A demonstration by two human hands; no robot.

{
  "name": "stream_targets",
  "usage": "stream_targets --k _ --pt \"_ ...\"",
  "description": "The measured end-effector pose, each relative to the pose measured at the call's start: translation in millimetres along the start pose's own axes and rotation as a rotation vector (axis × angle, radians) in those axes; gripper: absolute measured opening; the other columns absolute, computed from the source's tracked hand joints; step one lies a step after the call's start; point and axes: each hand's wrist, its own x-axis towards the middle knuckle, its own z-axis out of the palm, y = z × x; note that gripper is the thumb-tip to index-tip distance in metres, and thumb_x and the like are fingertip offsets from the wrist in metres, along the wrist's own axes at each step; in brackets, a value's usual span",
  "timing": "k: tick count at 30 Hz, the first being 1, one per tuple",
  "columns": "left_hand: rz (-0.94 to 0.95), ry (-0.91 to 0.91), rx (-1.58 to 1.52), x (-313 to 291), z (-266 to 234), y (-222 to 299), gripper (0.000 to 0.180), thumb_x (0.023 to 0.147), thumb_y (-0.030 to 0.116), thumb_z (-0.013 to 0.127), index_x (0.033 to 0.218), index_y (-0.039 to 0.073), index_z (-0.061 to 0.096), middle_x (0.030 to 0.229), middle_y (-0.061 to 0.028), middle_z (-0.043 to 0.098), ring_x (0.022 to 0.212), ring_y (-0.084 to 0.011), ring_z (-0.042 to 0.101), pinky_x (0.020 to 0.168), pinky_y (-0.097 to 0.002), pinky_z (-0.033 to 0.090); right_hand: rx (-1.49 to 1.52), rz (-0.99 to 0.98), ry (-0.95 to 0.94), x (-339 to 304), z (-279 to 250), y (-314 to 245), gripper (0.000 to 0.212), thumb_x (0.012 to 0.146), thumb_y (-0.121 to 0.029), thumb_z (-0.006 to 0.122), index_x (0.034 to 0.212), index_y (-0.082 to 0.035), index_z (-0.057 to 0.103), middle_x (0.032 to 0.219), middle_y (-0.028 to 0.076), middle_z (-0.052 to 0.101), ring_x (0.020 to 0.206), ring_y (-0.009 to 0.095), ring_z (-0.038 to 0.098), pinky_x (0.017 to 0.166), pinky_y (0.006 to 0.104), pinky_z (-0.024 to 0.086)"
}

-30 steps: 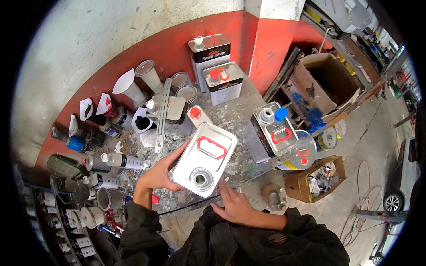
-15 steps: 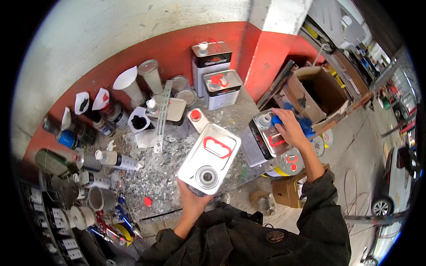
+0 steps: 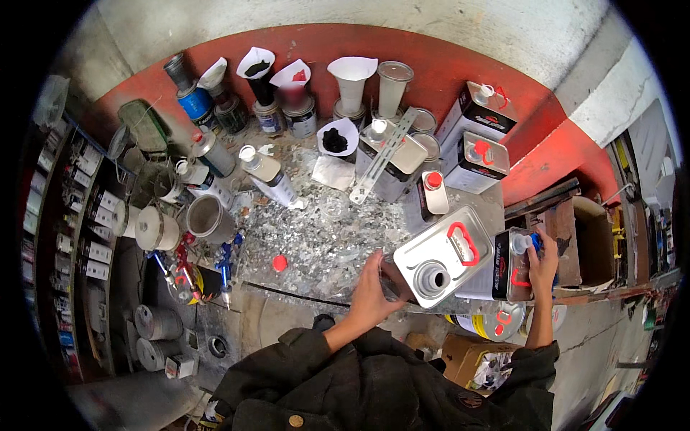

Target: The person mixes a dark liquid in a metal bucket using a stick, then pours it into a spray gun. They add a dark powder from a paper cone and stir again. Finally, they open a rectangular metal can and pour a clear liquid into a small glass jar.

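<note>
A rectangular metal can (image 3: 438,248) with a red handle and an uncapped round mouth stands tilted at the bench's front right. My left hand (image 3: 375,293) grips its left side near the mouth, fingers and thumb around the lower corner. To its right is a second can (image 3: 501,269), black and white, with a white spout and red handle. My right hand (image 3: 544,260) is over that can's top, fingers closed on a small blue cap (image 3: 535,242) beside the spout. Just behind the open-mouthed can is a smaller can (image 3: 428,201) with a red cap.
The paint-spattered bench (image 3: 323,244) holds a loose red cap (image 3: 279,263), bottles, a grey cup (image 3: 210,218), and a perforated metal strip (image 3: 384,156) across a can. Cups with paper funnels line the red wall. Spray guns (image 3: 188,273) hang at the front left. A cardboard box (image 3: 593,241) is at right.
My view has swung to the right-hand side of the bench less and its left more, so everything sits further right. Both hands stay at the same two cans.
</note>
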Motion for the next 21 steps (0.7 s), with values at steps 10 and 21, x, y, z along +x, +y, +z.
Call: stream_targets --k 10,21 --pt "0.017 -0.108 0.04 -3 -16 -31 0.111 0.065 0.025 0.089 0.148 -0.001 0.02 0.149 -0.0244 0.03 0.137 -0.0416 0.034 0.113 -0.0453 0.032 -0.02 -0.026 -0.015 -3 -12 -3 0.053 0.083 -0.006 0.069 0.133 -0.004 0.053 0.127 0.016 0.056 0.117 0.029 0.054 0.099 0.035 0.043" --pt "0.094 -0.136 0.042 -3 -29 -17 0.109 0.068 0.026 0.087 0.149 -0.001 0.018 0.15 -0.0244 0.026 0.139 -0.0432 0.027 0.116 -0.0468 0.027 0.532 -0.014 -0.448 -16 -7 -153 0.08 0.064 0.004 0.07 0.14 -0.002 0.045 0.136 0.011 0.054 0.127 0.02 0.049 0.107 0.0361 0.037"
